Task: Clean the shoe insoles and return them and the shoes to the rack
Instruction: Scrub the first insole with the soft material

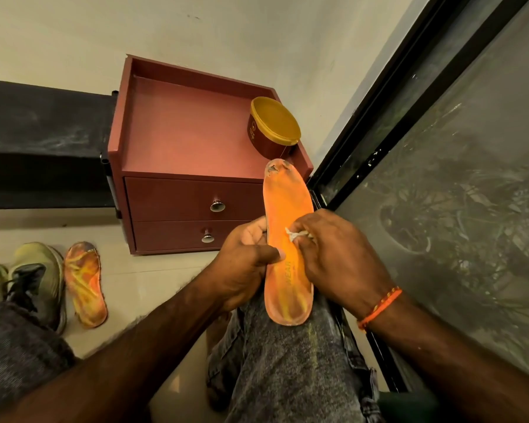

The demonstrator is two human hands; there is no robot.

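From the head view, the person sits with an orange insole (288, 248) lying on one knee. The left hand (247, 264) grips its edge, thumb on top. The right hand (330, 254) pinches a small white cloth (294, 235) and presses it on the insole. A second insole (85, 283) lies on the floor just beside the shoes (32, 277). I think cleaning is underway; nothing is back on the rack yet.

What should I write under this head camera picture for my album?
Left hand holds an orange insole on the knee while right hand rubs it with a small white cloth.
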